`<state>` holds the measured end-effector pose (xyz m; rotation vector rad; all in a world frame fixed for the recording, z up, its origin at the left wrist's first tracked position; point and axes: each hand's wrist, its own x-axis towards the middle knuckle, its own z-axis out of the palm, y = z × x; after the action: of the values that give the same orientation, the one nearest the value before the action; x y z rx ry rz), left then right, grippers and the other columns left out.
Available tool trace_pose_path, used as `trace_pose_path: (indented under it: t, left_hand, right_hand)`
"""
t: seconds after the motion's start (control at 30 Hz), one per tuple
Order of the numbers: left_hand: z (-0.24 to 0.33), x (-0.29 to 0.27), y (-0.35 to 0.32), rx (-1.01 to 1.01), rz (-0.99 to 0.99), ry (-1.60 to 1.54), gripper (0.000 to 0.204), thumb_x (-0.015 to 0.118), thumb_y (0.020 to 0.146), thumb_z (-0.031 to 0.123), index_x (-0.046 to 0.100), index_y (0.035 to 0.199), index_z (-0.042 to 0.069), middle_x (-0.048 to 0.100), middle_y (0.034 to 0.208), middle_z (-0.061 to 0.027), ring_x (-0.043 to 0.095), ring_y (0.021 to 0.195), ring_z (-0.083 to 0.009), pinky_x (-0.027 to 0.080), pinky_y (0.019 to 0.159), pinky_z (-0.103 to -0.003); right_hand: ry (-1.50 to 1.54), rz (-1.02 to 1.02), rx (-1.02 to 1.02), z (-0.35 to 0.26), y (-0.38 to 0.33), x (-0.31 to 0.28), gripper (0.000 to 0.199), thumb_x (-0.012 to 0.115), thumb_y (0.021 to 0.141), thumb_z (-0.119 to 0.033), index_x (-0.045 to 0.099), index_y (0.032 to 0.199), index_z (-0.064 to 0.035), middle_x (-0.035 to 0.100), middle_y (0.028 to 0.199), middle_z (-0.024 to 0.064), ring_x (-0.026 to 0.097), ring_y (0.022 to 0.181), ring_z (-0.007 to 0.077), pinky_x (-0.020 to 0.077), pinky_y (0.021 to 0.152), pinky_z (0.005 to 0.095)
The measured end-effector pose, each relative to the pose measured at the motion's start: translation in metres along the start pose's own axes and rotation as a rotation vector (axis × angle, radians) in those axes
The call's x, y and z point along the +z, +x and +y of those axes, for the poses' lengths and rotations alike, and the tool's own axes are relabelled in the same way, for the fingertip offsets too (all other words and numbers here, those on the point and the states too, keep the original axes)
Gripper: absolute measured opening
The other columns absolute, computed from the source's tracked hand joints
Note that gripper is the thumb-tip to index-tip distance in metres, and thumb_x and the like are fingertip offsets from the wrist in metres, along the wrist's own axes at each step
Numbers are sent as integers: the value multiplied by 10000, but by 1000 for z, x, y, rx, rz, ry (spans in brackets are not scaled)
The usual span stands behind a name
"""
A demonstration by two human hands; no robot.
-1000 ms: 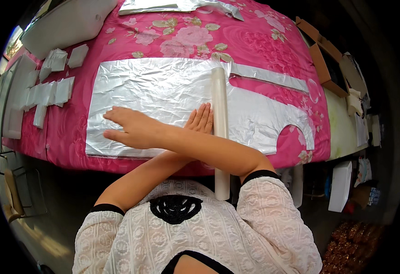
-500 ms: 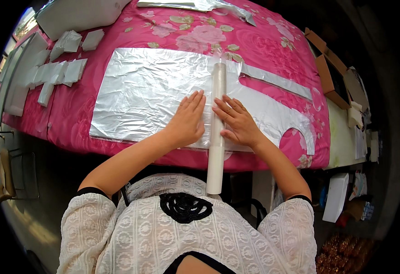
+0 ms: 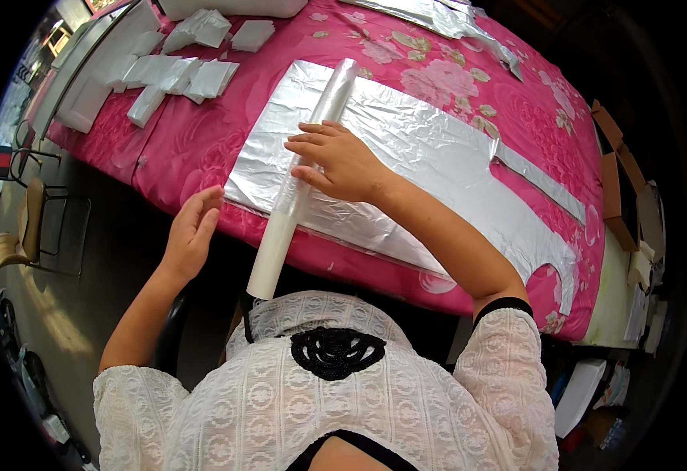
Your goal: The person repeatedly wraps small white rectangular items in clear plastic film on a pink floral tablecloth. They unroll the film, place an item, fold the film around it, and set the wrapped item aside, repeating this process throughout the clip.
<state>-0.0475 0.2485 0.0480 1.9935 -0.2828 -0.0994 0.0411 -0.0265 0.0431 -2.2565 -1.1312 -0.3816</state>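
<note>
A long pale roll (image 3: 273, 253) wound with clear film lies slantwise across flat silver vest-shaped plastic bags (image 3: 422, 157). Its near end juts past the table edge toward my body. My right hand (image 3: 342, 163) lies on top of the roll about midway, with fingers stretched over it and the thumb apart. It rolls or presses rather than grips. Off to the left, my left hand (image 3: 193, 235) is held in front of the table edge, free of the roll. Its fingers are extended, the thumb stands apart, and it holds nothing.
A pink flowered cloth (image 3: 194, 161) covers the table. Folded white packets (image 3: 178, 76) lie at the far left, and another silver sheet (image 3: 453, 23) at the back. An open cardboard box (image 3: 619, 196) stands at the right edge. A chair (image 3: 33, 220) is on the floor at left.
The roll has moved left across the silver bags and now slants. My right hand went with it, now lying over its top. My left hand has come off the bags to beyond the table edge.
</note>
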Motion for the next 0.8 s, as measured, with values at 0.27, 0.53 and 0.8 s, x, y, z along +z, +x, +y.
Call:
trace_pose_path:
  t: [0.27,0.53,0.8]
  left_hand:
    - [12,43,-21,-179,-41,343,577,716,746,267,428,1147,-31,556,1029,-171,582,879,-294,469,777,-369]
    - [28,30,-19,-418,-475,-982,764,743,672,350,432,1252,-38,582,967,-99,597,768,-131,518,667,-288]
    - [50,79,24,-304,-441,-480,687,732,685,353,476,1178,-52,587,816,-92,590,651,-149,525,616,-295]
  right_hand:
    - [-93,30,234,-12,51,81,488,497,864,-312,481,1271,-45,421,1341,177,281,1317,337,191,1084,482]
    - [1500,678,688,-43,60,22,662,623,780,-149,238,1291,21,470,1139,203,512,1034,251,448,885,356]
    - [1439,679,742,-30,24,-40,592,679,756,-212,351,1197,7,552,916,96,584,815,161,517,738,329]
